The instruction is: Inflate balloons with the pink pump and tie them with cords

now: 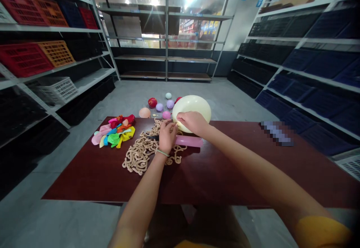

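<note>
A pale yellow inflated balloon stands over the table's far edge, its neck toward me. My right hand is closed on the neck end. Right beside it, my left hand has its fingers bent together at the same neck; the exact pinch point is hidden. Under my hands lies a pink balloon pump with a black end to the left, partly covered by my left hand. A tangled heap of beige cord spreads around and beneath my left hand.
Limp coloured balloons are piled at the table's left. Several small inflated balloons lie on the floor beyond the dark red table. A blurred flat object rests at the right. Shelves with crates line the sides.
</note>
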Demonstrator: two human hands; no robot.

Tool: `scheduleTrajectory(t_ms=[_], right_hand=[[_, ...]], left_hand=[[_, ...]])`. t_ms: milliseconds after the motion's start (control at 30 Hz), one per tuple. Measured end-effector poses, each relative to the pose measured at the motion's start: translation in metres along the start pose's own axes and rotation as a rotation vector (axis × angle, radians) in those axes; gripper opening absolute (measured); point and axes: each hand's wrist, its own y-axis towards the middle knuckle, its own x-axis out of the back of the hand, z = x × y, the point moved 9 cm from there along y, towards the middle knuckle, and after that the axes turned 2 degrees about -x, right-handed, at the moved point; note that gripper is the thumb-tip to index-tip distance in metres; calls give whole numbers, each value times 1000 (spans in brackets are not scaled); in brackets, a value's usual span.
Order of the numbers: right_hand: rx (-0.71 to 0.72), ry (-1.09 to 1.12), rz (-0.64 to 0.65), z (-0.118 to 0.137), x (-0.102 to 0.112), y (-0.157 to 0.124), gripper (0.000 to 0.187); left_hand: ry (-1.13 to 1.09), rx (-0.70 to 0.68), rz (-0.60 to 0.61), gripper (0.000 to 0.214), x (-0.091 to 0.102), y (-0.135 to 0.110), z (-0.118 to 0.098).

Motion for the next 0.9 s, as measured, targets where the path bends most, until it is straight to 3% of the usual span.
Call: scheduleTrajectory(t_ms=[333, 567, 767, 900], right_hand=[[-1, 113, -29, -5, 9, -13, 27], [-142, 259, -104, -22, 8, -17, 19], [-346, 771, -100, -45, -36, -19, 17], [-450, 1065, -70, -44, -73, -14, 18]], left_hand=[[-271, 328, 85, 24, -9, -3, 27], [-681, 541, -39, 28, -18, -8, 46], [-847, 616, -115, 27, -21, -11, 46], [-747, 584, -98, 24, -19, -11, 50]])
